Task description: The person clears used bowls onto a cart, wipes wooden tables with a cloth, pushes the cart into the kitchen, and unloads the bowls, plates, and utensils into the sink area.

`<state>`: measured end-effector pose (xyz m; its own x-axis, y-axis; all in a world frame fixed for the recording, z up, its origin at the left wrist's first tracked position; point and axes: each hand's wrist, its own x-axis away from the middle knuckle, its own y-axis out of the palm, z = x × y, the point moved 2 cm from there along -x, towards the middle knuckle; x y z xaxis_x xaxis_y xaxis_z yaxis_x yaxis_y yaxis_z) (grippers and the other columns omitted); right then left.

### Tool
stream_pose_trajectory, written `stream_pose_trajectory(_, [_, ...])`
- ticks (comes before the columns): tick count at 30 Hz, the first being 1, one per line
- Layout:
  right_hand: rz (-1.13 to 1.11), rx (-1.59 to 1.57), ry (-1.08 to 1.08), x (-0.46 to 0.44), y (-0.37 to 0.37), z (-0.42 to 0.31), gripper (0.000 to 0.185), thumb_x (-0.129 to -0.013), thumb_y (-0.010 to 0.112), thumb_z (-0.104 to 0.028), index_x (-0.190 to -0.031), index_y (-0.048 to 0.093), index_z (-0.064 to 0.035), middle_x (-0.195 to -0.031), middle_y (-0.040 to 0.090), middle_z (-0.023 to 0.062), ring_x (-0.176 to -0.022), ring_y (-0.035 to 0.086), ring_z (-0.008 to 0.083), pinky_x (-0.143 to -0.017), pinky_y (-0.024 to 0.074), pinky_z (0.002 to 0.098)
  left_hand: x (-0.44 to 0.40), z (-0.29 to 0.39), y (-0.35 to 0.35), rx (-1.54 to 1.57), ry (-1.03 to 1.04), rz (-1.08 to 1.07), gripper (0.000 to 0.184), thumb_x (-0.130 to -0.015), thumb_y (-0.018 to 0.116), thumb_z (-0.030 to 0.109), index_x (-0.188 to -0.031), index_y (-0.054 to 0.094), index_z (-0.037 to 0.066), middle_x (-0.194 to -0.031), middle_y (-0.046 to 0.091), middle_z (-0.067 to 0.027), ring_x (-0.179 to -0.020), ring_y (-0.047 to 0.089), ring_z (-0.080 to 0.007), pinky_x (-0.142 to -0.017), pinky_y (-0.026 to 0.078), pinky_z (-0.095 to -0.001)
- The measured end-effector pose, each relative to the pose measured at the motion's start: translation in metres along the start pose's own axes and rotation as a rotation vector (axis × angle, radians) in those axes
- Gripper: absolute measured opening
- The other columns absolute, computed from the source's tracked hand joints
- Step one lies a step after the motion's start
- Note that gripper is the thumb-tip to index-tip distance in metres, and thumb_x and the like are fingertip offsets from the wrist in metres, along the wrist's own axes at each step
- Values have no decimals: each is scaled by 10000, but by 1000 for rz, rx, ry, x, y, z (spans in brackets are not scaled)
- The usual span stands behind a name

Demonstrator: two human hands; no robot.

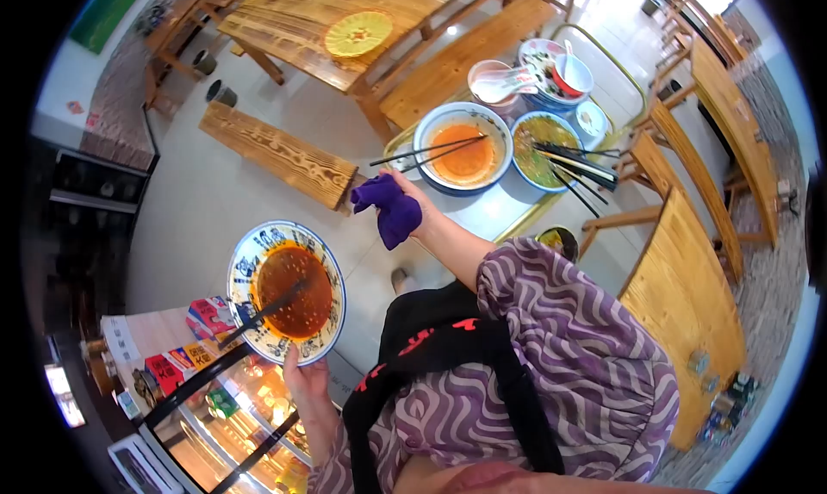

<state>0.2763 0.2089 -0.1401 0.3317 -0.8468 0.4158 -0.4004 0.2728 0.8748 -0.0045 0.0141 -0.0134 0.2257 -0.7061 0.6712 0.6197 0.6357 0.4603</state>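
Note:
My left hand (310,382) grips the rim of a wide patterned bowl (244,266), thumb at its near edge. Reddish-brown broth (297,300) with floating bits lies in it, and dark chopsticks (271,309) rest across the bowl and over its rim. In my right hand (412,197) is a bunched purple cloth (394,214). This hand is beside the near left corner of a cart (508,214). Close to it on the cart, a large white bowl (422,145) with orange broth has black chopsticks (431,151) laid across it.
The cart also bears a bowl of greenish broth (544,141) with several chopsticks, and stacked bowls (538,59) with spoons. Ahead are a wooden table (301,12) with a yellow mat (358,34) and a bench (276,154). A lit display case (233,416) stands lower left; wooden tables (689,304) line the right.

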Motion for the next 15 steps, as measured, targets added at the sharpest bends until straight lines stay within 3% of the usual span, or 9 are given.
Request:
stream_pose_trajectory(2, [34, -35, 79, -10, -15, 3, 387, -904, 420, -487, -958, 573, -135, -794, 631, 76, -672, 601, 198, -568, 488, 319, -47, 1, -1, -11, -54, -31, 490, -879, 472, 112, -1344, 320, 68, -1291, 469, -142, -1114, 529, -291, -887, 492, -426])
stream_pose_trajectory(5, [-37, -30, 59, -37, -15, 20, 311, -926, 427, -425, -986, 546, -144, -1015, 621, 122, -773, 616, 186, -613, 511, 308, -112, 37, -16, -85, -140, -135, 428, -865, 499, 83, -1282, 408, 53, -1229, 527, -120, -1103, 537, -276, -891, 483, -434])
stream_pose_trajectory(6, [-185, -33, 90, -53, -19, 22, 309, -918, 444, -421, -985, 545, -136, -1011, 619, 135, -801, 622, 208, -619, 518, 315, -130, 50, -10, -71, -195, -162, 417, -857, 512, 80, -1265, 429, 56, -1224, 532, -117, -1109, 531, -274, -916, 464, -444])
stream_pose_trajectory(9, [-49, -200, -19, -83, 13, 22, 350, -914, 439, -434, -1055, 544, -131, -1050, 607, 148, -841, 622, 228, -637, 522, 313, -162, 83, 26, -98, -237, -208, 388, -865, 508, 90, -1245, 440, 43, -1193, 557, -128, -1064, 565, -274, -854, 508, -421])
stream_pose_trajectory(10, [-135, -218, -49, -98, 16, 20, 353, -921, 423, -424, -1101, 530, -140, -1080, 590, 160, -890, 614, 238, -629, 518, 314, -177, 92, 32, -101, -255, -246, 415, -866, 502, 88, -1271, 418, 55, -1219, 539, -126, -1090, 548, -276, -880, 493, -430])
stream_pose_trajectory(13, [-8, -219, -275, -120, 44, 9, 319, -927, 444, -358, -926, 613, -87, -818, 644, 96, -714, 598, 195, -662, 477, 290, -220, 110, 62, -175, -276, -302, 441, -868, 493, 86, -1296, 390, 57, -1245, 516, -131, -1114, 530, -273, -898, 482, -428])
stream_pose_trajectory(14, [58, -295, -303, -119, 62, 6, 305, -939, 426, -311, -958, 601, -62, -854, 641, 112, -704, 595, 199, -646, 475, 273, -239, 115, 62, -196, -297, -314, 452, -871, 481, 82, -1309, 371, 55, -1255, 505, -134, -1119, 526, -272, -916, 471, -427])
stream_pose_trajectory(15, [-31, -213, -272, -127, 50, 10, 300, -939, 425, -303, -960, 600, -59, -863, 642, 108, -712, 598, 197, -644, 474, 270, -255, 119, 63, -216, -312, -348, 450, -872, 480, 81, -1308, 372, 55, -1253, 507, -133, -1118, 527, -271, -920, 468, -426])
